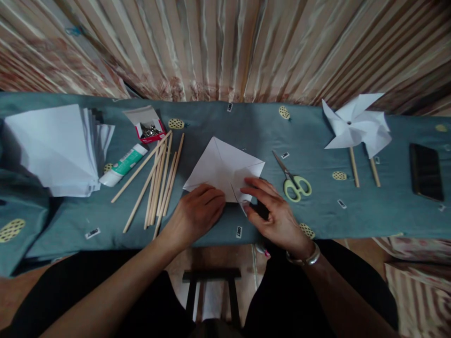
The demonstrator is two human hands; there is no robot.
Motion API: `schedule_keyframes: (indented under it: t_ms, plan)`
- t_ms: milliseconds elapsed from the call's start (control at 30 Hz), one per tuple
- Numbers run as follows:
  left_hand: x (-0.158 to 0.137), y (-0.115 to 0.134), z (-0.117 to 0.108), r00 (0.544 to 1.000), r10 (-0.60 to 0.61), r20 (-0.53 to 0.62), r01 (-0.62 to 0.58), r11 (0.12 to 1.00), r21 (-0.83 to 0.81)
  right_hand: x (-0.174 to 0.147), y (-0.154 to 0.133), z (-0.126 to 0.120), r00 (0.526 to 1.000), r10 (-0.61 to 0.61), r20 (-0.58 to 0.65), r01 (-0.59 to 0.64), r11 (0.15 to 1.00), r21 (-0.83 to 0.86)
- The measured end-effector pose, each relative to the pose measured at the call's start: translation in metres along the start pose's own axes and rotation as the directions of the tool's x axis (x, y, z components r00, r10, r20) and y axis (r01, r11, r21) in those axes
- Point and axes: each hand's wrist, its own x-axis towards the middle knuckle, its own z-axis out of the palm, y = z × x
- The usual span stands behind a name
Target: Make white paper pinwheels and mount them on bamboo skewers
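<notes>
A white square sheet of paper (223,162) lies on the cloth in front of me, with cut lines running in from its corners. My left hand (199,209) has its fingers curled together and rests on the paper's lower left edge. On the lower right side, my right hand (271,213) holds a corner flap between thumb and fingers, and the flap lifts and bends near the thumb. The fingertips of my left hand are partly hidden. Scissors with light green handles (297,188) lie with the blades partly spread, just right of my right hand.
Left of the paper are several wooden sticks (155,188), a glue tube (124,165), a red box of metal pins (150,130) and a stack of white paper (52,145). To the right lie two paper pinwheels (347,126) and a black phone (426,171). A curtain (225,51) hangs behind.
</notes>
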Motion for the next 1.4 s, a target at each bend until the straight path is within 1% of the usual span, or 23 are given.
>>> schedule_keyframes:
  t_ms: [133,233,367,500,633,767,900,1167,1400]
  plan:
    - [0.001,-0.001,0.002,0.997,-0.079,-0.01,0.077,0.993,-0.088,0.008,-0.001,0.011,0.993,0.094,-0.064,-0.084,0.987,0.14]
    - [0.0,-0.003,0.003,0.992,-0.123,-0.016,0.12,0.985,-0.125,0.013,-0.002,0.016,0.987,0.136,-0.08,-0.12,0.977,0.178]
    - [-0.002,-0.002,0.005,0.985,-0.169,-0.021,0.166,0.98,-0.105,0.02,-0.005,0.02,0.986,0.135,-0.098,-0.121,0.983,0.139]
    - [-0.002,0.0,0.007,0.973,-0.229,-0.013,0.226,0.965,-0.13,0.025,-0.006,0.022,0.984,0.137,-0.114,-0.125,0.987,0.105]
    - [-0.001,0.0,0.008,0.971,-0.239,-0.014,0.236,0.964,-0.126,0.029,-0.009,0.024,0.981,0.142,-0.131,-0.132,0.988,0.083]
    - [0.0,-0.002,0.007,0.963,-0.267,-0.025,0.261,0.956,-0.13,0.029,-0.01,0.024,0.974,0.145,-0.174,-0.137,0.989,0.054]
    - [0.003,-0.003,0.005,0.952,-0.305,-0.012,0.299,0.941,-0.158,0.025,-0.011,0.022,0.977,0.106,-0.184,-0.104,0.994,0.018]
    - [0.006,-0.003,0.004,0.939,-0.344,-0.001,0.337,0.92,-0.201,0.021,-0.011,0.023,0.983,-0.036,-0.181,0.031,0.999,-0.028]
    - [0.009,-0.006,0.002,0.93,-0.366,0.044,0.365,0.902,-0.229,0.021,-0.014,0.025,0.984,-0.051,-0.172,0.041,0.997,-0.062]
